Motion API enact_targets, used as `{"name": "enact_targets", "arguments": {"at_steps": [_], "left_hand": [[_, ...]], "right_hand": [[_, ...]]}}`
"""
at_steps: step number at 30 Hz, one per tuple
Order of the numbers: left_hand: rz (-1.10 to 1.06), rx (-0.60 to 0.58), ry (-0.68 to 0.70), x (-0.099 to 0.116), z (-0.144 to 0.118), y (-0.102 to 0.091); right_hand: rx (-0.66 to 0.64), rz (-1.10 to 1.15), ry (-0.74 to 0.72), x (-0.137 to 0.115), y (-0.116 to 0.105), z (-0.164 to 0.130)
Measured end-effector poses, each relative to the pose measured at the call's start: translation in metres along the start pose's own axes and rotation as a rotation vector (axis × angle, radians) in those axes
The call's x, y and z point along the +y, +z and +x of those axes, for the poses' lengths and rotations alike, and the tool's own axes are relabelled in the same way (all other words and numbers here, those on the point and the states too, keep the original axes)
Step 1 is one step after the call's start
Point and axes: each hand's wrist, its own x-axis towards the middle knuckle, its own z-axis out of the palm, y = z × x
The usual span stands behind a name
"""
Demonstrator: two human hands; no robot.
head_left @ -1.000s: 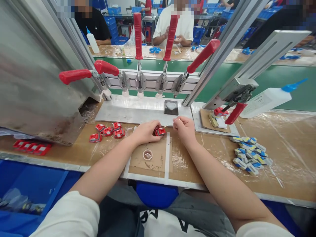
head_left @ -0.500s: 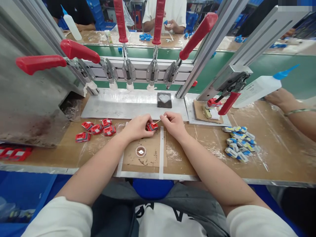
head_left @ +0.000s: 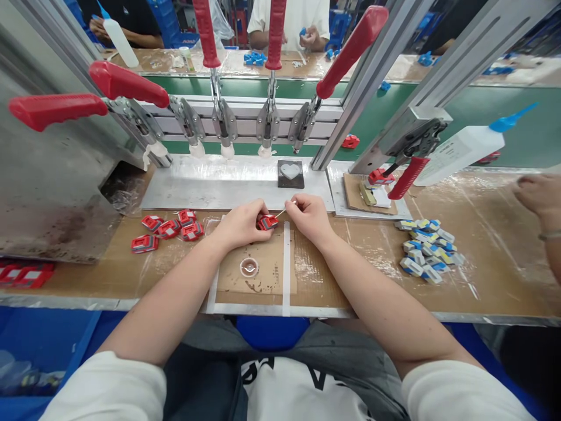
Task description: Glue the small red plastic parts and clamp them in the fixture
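Observation:
Between the thumb and fingers of my left hand (head_left: 246,222) is a small red toy car body (head_left: 267,222) with grey and white parts. My right hand (head_left: 308,216) pinches a thin pale stick (head_left: 281,213), whose tip lies close to the red piece; whether they touch I cannot tell. Below the hands, a small round clear dish (head_left: 249,268) stands on a stained cardboard sheet (head_left: 228,283). Several similar red pieces (head_left: 169,228) lie left of my left hand. A pile of blue, white and yellow pieces (head_left: 429,251) lies to the right of my right arm.
Toggle clamps with red handles (head_left: 276,35) rise behind a metal plate (head_left: 210,187), which bears a dark block with a heart shape (head_left: 290,173). At right, another clamp (head_left: 407,178) stands beside a white bottle (head_left: 464,155). A co-worker's hand (head_left: 537,193) is at the right edge.
The stick's tip has moved back slightly from the red piece. The co-worker's hand at right has moved away from the bottle, and a red piece shows more behind the frame.

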Motion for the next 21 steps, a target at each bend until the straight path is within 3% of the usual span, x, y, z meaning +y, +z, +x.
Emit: {"name": "enact_targets", "arguments": {"at_steps": [21], "left_hand": [[-0.029, -0.010, 0.023, -0.0024, -0.0007, -0.0025]], "right_hand": [[-0.123, 0.055, -0.049, -0.0059, 0.0025, -0.0027]]}}
